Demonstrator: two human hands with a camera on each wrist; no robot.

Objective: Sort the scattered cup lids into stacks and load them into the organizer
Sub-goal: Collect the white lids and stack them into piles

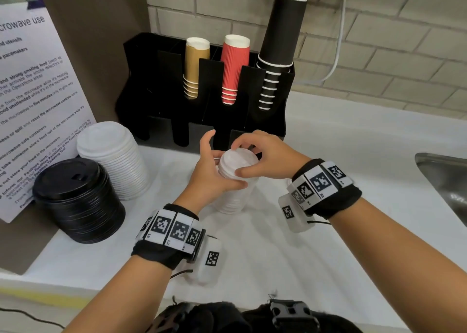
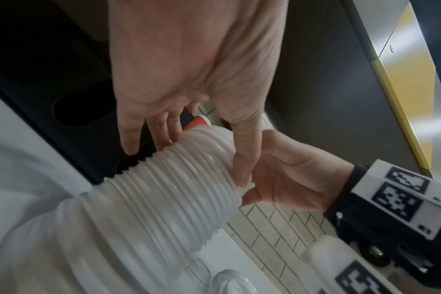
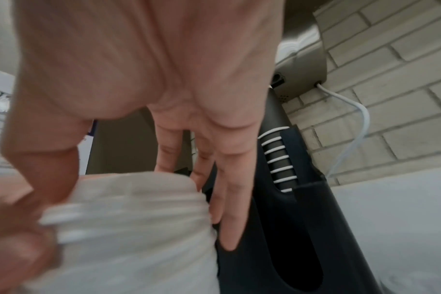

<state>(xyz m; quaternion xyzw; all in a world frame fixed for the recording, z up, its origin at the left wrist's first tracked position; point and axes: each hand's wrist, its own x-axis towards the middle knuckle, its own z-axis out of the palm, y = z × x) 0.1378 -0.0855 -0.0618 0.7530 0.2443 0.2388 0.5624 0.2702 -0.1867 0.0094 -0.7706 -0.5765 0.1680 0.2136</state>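
Observation:
A tall stack of small white lids stands on the white counter, just in front of the black organizer. My left hand grips the stack's upper part from the left, thumb in front and fingers behind. My right hand curls over the top lid, with the thumb on the near rim and the fingers on the far rim. The left wrist view shows the ribbed stack between my left hand and the right hand. In the blurred right wrist view, my right hand straddles the stack.
A wide white lid stack and a black lid stack stand at the left beside a printed sign. The organizer holds tan cups, red cups and black cups. A steel sink lies at the right.

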